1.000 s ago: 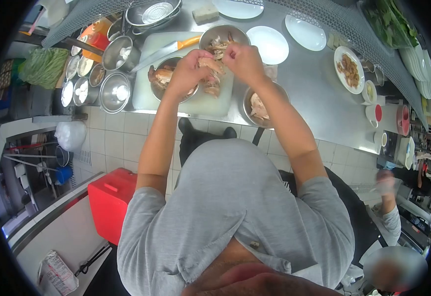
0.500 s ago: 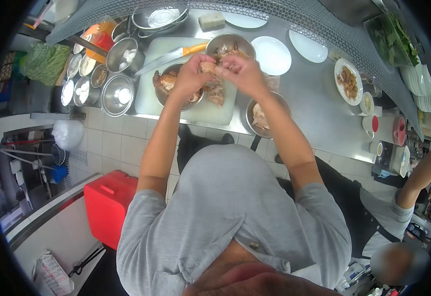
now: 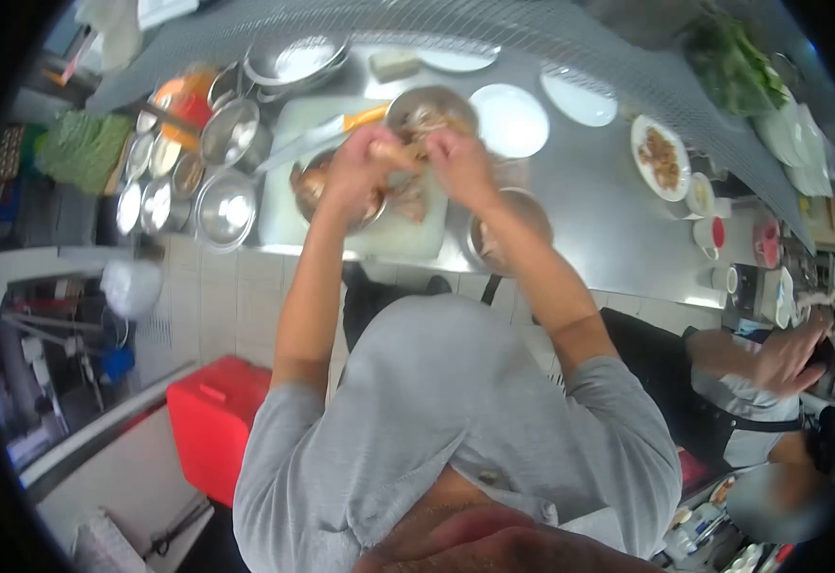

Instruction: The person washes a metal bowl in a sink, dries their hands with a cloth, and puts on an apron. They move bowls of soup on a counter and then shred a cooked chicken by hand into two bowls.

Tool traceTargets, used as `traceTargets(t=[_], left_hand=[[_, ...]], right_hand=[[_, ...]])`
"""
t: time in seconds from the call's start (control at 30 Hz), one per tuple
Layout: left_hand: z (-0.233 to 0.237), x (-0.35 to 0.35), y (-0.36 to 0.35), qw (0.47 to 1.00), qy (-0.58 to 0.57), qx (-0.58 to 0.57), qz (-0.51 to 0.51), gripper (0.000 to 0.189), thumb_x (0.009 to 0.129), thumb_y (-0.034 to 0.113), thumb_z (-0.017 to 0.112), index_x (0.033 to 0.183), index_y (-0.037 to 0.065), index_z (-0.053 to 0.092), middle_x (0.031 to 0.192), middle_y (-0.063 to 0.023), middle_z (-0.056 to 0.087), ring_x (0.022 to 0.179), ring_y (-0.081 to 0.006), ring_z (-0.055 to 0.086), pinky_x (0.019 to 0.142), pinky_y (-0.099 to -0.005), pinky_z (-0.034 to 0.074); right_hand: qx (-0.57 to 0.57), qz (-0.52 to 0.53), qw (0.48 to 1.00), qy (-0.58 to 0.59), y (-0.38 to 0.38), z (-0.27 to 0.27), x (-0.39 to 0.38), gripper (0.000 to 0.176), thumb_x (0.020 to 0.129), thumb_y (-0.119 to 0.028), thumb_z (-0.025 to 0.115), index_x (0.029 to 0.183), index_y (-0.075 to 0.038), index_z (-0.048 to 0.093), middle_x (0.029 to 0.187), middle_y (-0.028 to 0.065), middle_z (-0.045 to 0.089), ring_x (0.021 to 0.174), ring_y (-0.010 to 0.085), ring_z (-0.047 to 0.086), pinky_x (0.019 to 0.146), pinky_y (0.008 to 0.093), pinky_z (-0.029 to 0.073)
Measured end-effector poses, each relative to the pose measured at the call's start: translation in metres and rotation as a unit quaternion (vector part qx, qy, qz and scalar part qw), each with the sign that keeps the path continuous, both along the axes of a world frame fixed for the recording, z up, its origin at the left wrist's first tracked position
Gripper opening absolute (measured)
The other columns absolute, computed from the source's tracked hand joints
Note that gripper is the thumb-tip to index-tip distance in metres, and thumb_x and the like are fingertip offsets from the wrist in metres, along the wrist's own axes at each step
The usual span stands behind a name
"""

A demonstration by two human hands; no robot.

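Note:
Just above the cutting board (image 3: pixel 288 224), my left hand (image 3: pixel 360 170) is closed on a pale brown piece of cooked chicken (image 3: pixel 398 156). My right hand (image 3: pixel 459 170) pinches the same piece's far end, its fingertips blurred. Beneath my left hand, a steel bowl of browned chicken pieces (image 3: pixel 310 183) sits on the board. More meat (image 3: pixel 410 201) lies on the board between my hands. Behind them stands another steel bowl (image 3: pixel 470 103) with scraps in it. A knife with an orange handle (image 3: pixel 366 116) rests across the board's back part.
Right of the board is a steel bowl (image 3: pixel 538 212) holding pale meat, partly under my right forearm. White plates (image 3: pixel 510 120) and a plate of browned pieces (image 3: pixel 661 159) stand farther right. Several steel bowls (image 3: pixel 225 208) crowd the left. A co-worker's hand (image 3: pixel 794 355) is at far right.
My hands stay together at the chicken piece, my right hand shifting slightly. The whole view has moved a little and blurred. The co-worker's arm at the right has swung, bringing their hand into sight.

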State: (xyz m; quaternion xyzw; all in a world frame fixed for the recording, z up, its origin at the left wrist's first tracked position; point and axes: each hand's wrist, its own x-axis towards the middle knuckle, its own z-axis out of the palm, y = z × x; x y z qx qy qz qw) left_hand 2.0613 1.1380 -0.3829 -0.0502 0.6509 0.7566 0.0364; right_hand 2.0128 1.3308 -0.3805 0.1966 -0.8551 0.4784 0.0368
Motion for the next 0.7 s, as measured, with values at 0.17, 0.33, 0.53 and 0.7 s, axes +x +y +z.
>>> traceTargets(t=[0.17,0.33,0.53,0.7], left_hand=[[-0.013,-0.006,0.007,1.0,0.01,-0.01,0.0,0.029,0.084,-0.006,0.062,0.109,0.008,0.056,0.096,0.0003,0.061,0.089,-0.0117,0.062,0.077,-0.0269,0.053],[-0.007,-0.01,0.007,0.999,0.024,0.041,0.014,0.038,0.076,-0.015,0.055,0.107,0.006,0.053,0.101,-0.0041,0.057,0.09,-0.0171,0.063,0.075,-0.031,0.056],[-0.007,-0.021,0.01,0.994,0.0,0.105,-0.022,0.041,0.074,-0.017,0.054,0.108,0.007,0.053,0.103,-0.0078,0.06,0.091,-0.0219,0.065,0.076,-0.0361,0.058],[-0.008,-0.022,0.015,0.986,-0.003,0.156,-0.049,0.038,0.078,-0.014,0.053,0.109,0.008,0.054,0.1,-0.0097,0.065,0.09,-0.0233,0.066,0.077,-0.0389,0.058]], right_hand=[[-0.092,0.034,0.995,0.003,0.001,-0.025,-0.018,0.009,0.083,-0.006,0.058,0.074,-0.002,0.06,0.072,0.0184,0.062,0.069,0.0347,0.06,0.065,0.0445,0.048],[-0.14,0.055,0.989,-0.008,0.01,0.002,-0.008,0.016,0.085,-0.017,0.067,0.09,-0.002,0.066,0.082,0.016,0.067,0.074,0.0325,0.065,0.072,0.0391,0.052],[-0.033,0.087,0.983,0.156,0.025,0.021,0.013,0.029,0.087,-0.026,0.073,0.103,-0.002,0.067,0.092,0.0129,0.069,0.086,0.0299,0.066,0.076,0.0408,0.053],[-0.045,0.094,0.984,0.141,0.027,0.014,0.01,0.02,0.087,-0.021,0.07,0.093,-0.002,0.07,0.09,0.0136,0.069,0.085,0.0338,0.066,0.076,0.0427,0.053]])
